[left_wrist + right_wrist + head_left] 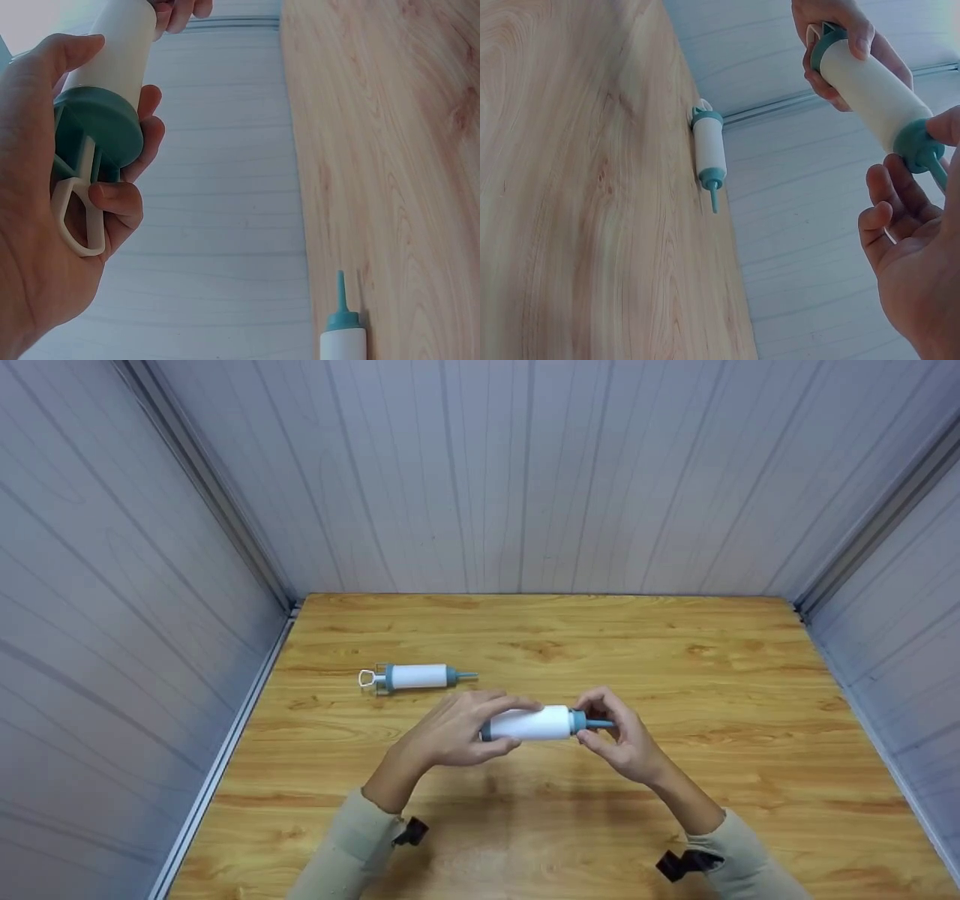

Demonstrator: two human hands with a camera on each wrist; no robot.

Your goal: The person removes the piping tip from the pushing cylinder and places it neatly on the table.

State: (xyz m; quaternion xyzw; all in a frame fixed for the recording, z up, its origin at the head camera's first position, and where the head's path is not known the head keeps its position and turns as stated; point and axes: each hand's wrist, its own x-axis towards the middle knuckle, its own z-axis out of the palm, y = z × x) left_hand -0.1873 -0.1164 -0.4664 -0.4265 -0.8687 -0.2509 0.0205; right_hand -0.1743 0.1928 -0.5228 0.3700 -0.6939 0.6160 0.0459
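Observation:
A white tube with teal ends [541, 723] is held above the table, its thin teal nozzle [600, 724] pointing right. My left hand [463, 729] grips its rear part; in the left wrist view the fingers curl round the white barrel [118, 52] and teal collar, beside a white loop handle [96, 225]. My right hand [621, 739] pinches the teal front cap [917, 142] between thumb and fingers. A second, similar tube [420, 676] lies on the table beyond my left hand, its loop handle to the left and its nozzle to the right.
The wood-patterned table [675, 660] stretches out on all sides of the hands. Pale panel walls [487, 472] stand at the back, left and right. A black device [411, 832] is on the left sleeve and another [686, 864] on the right one.

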